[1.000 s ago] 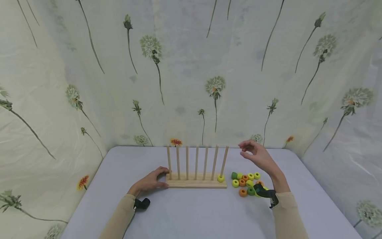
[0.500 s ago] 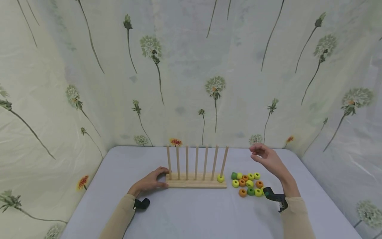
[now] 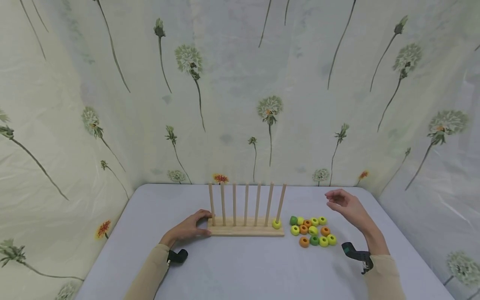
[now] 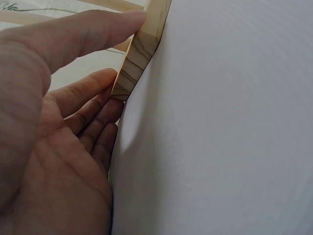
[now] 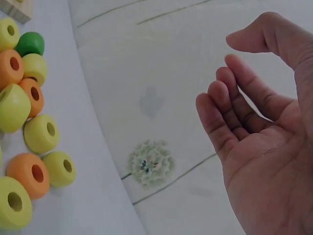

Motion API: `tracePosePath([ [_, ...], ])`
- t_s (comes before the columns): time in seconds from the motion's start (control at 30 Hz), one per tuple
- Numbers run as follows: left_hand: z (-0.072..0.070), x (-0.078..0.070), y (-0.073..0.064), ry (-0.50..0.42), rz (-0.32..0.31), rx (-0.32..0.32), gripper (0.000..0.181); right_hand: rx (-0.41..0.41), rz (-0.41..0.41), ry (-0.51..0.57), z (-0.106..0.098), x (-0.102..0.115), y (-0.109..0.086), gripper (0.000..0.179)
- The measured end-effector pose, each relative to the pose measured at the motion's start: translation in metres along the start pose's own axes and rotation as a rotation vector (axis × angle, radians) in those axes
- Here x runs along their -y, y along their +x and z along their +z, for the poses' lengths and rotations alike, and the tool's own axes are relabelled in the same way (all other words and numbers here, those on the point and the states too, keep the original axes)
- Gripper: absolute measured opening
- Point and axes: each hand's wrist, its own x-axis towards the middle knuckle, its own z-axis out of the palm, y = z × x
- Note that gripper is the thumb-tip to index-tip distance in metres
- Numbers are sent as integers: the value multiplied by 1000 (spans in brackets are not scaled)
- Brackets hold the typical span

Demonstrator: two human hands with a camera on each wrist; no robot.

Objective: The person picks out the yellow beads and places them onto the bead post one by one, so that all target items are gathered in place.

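A wooden peg rack [image 3: 243, 233] with several upright pegs stands mid-table. One yellow bead [image 3: 276, 225] sits at the foot of its rightmost peg. My left hand [image 3: 188, 226] holds the left end of the base; in the left wrist view the thumb lies along one side of the wood [image 4: 134, 68] and the fingertips touch the other. My right hand [image 3: 348, 207] hovers beyond and to the right of the loose beads, fingers loosely bent. Nothing is between its thumb and fingers in the right wrist view, where orange beads [image 5: 33, 175] and yellow beads [image 5: 59, 169] lie to the left.
Several loose beads lie grouped right of the rack, among them a green bead [image 3: 293, 221], an orange bead [image 3: 304, 242] and a yellow bead [image 3: 323, 241]. The white table [image 3: 240, 271] ends at a flower-printed curtain [image 3: 232, 104] behind.
My right hand has moved right and slightly down, away from the rack, uncovering beads that its wrist had hidden. The left hand, rack and beads have stayed in place.
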Motion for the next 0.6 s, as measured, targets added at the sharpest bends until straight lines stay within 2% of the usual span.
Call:
tracePosePath([
  [0.4, 0, 0, -1, -3, -13, -1, 63, 33, 56, -24, -1, -23, -14, 47],
  [0.6, 0, 0, -2, -8, -20, -3, 63, 70, 51, -22, 0, -32, -22, 44],
])
